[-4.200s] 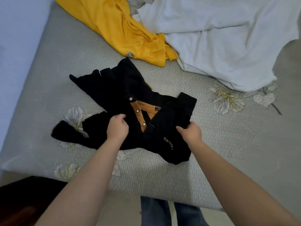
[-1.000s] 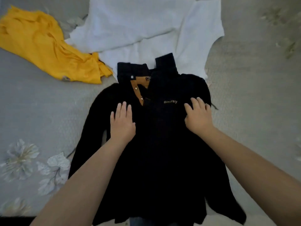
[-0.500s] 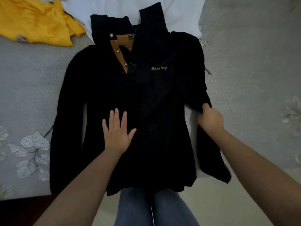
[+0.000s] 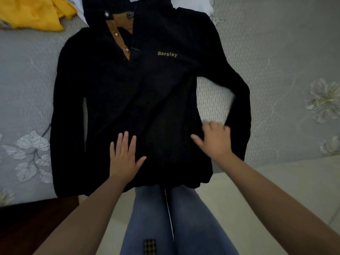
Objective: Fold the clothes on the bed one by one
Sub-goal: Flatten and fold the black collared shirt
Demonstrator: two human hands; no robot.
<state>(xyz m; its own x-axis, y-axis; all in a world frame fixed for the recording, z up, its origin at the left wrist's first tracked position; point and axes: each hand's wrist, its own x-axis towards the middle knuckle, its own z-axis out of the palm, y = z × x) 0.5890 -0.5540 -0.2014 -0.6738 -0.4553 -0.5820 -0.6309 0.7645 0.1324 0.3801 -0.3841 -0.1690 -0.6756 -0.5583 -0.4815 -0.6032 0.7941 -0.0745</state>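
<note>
The bed (image 4: 276,52) fills the view, grey with pale flower prints at 3 and 9 o'clock. The black shirt (image 4: 128,92) lies face up across its middle, collar toward 12 o'clock, hem hanging over the bed's near edge at 6 o'clock. It has long sleeves, a tan button placket with pale snaps, and "Barsley" stitched on the chest. The sleeve at 3 o'clock bends inward at the elbow, bare bed showing between it and the body.

The yellow garment (image 4: 31,13) at 11 o'clock and the white garment (image 4: 206,6) at 12 o'clock are cut off by the frame. The dark cloth hides its creases.

The left hand (image 4: 123,159) rests flat on the lower front, fingers straight and spread. The right hand (image 4: 215,140), blurred, lies by the bent sleeve's cuff; its grip cannot be made out.
</note>
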